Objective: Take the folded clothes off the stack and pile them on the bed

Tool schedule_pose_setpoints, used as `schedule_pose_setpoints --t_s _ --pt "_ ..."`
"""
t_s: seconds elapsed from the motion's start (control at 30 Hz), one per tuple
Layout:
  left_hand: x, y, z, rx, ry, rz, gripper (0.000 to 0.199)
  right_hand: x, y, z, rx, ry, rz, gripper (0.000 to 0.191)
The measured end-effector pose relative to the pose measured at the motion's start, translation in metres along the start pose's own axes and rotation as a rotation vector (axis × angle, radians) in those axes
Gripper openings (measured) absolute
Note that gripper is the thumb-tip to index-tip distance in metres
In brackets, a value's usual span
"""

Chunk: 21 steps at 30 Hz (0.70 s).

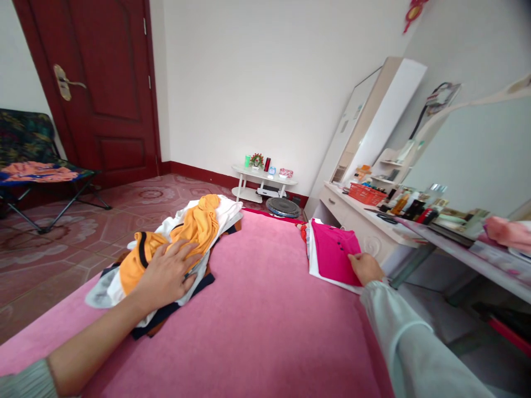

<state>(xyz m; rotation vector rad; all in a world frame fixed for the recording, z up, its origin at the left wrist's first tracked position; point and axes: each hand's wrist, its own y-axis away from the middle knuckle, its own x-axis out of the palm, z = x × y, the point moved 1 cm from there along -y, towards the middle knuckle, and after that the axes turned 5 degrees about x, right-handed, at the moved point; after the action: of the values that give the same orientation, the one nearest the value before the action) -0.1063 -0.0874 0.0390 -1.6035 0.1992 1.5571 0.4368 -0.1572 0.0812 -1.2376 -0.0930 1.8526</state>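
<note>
orange garment, partly invisible beneath left hand

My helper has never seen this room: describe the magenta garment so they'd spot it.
On the pink cover, look to the side by the white dressing table. There the right hand touches the folded garment: vivid magenta with small dark marks, unlike the white cloth beneath.

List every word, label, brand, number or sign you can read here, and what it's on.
No text can be read.
Amber bottle on the white dresser: any label is too small and blurred.
Green cylindrical container on the low white table: too small.
Red-and-gold hanging wall ornament: too blurred.
Bright pink folded garment, orange garment with black band: no lettering visible.
</note>
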Motion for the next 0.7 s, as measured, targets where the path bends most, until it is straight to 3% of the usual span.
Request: schedule_pose_setpoints --t_s 0.07,0.17,0.23,0.3,0.4,0.47,0.57,0.7 --pt "-0.001 0.001 0.0 0.01 -0.004 0.0 0.038 -0.002 -0.001 0.031 0.01 -0.005 0.003 0.022" --pt "-0.002 0.002 0.002 0.015 0.009 -0.021 0.035 -0.01 0.026 0.088 -0.151 -0.097 0.073 0.02" --pt "-0.004 0.003 0.004 -0.01 0.047 -0.079 0.035 -0.019 0.073 0.125 -0.336 -0.177 0.179 0.012" --pt "-0.012 0.005 0.002 -0.053 0.111 -0.179 0.037 -0.029 0.137 0.153 -0.56 -0.244 0.401 0.003" --pt "-0.031 0.006 -0.017 -0.102 0.257 -0.315 0.041 -0.039 0.228 0.17 -0.726 -0.183 0.794 0.004" --pt "-0.041 0.007 -0.039 -0.098 0.378 -0.315 0.04 -0.04 0.257 0.172 -0.744 -0.193 0.906 0.004" --pt "-0.039 0.008 -0.076 -0.046 0.512 -0.157 0.043 -0.028 0.249 0.172 -0.642 -0.323 0.782 0.008" --pt "-0.014 0.013 -0.111 -0.079 0.552 0.05 0.057 0.008 0.212 0.175 -0.558 -0.452 0.595 0.032"
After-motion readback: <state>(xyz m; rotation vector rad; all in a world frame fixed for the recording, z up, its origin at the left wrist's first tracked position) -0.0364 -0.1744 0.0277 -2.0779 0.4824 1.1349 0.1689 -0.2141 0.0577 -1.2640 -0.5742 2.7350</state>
